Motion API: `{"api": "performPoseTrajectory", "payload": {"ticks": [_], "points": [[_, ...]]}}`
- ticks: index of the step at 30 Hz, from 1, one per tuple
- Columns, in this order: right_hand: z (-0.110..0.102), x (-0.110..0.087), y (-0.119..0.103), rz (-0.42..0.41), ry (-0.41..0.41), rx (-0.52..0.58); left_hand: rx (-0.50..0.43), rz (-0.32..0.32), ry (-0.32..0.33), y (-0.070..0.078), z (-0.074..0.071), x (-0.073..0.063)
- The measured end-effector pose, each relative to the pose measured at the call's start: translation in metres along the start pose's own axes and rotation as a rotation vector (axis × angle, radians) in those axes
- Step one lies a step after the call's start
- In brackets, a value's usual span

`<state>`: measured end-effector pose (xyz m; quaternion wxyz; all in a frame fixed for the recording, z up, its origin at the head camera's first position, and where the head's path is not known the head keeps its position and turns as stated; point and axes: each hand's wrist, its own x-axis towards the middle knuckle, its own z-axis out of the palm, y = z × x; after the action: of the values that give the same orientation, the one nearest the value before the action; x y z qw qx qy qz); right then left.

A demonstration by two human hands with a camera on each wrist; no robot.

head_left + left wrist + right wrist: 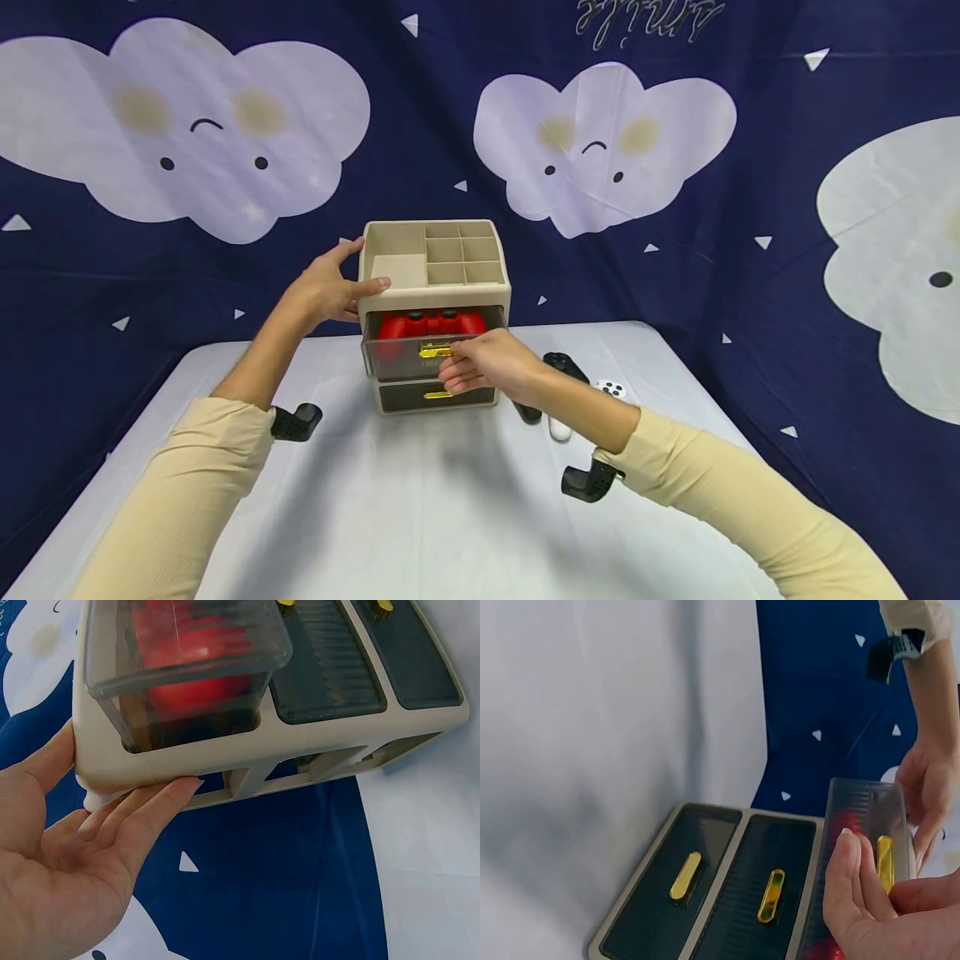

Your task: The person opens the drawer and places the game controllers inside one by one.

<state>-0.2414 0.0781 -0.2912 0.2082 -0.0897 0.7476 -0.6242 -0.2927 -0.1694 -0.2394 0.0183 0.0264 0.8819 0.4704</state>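
Observation:
A beige desktop drawer organizer (435, 292) stands on the white table. Its top drawer (393, 360), smoky and see-through, is pulled out, and a red game controller (465, 322) lies inside. My left hand (322, 287) holds the organizer's upper left corner, thumb over the top rim and fingers along the side wall (105, 825). At the drawer's front, my right hand (487, 362) pinches the gold drawer handle (886, 862) between thumb and fingers. Two lower drawers with gold handles are closed, as the right wrist view shows; the middle one (757, 885) lies beside the pulled-out drawer.
Right of the organizer, partly behind my right forearm, lie a black controller (564, 364) and a white device (611, 388) with dark buttons. The organizer's top has several divided compartments (444, 248). A navy curtain (420, 108) with clouds hangs behind the table.

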Motion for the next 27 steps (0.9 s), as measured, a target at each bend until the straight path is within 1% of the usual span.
{"api": "performPoseTrajectory", "payload": {"ticks": [6,11,17,27], "points": [[-0.006,0.014,0.0,-0.005,0.027,0.021,0.003,0.007,-0.003,-0.001,0.001,0.001],[-0.008,0.024,-0.001,-0.006,0.019,0.028,0.007,0.004,0.006,-0.001,0.001,0.0],[-0.009,0.034,-0.003,-0.009,0.037,0.029,-0.011,-0.003,-0.004,-0.001,0.0,0.002],[-0.011,0.048,-0.006,-0.01,0.076,0.026,-0.02,-0.007,0.001,-0.002,0.001,0.002]]}}
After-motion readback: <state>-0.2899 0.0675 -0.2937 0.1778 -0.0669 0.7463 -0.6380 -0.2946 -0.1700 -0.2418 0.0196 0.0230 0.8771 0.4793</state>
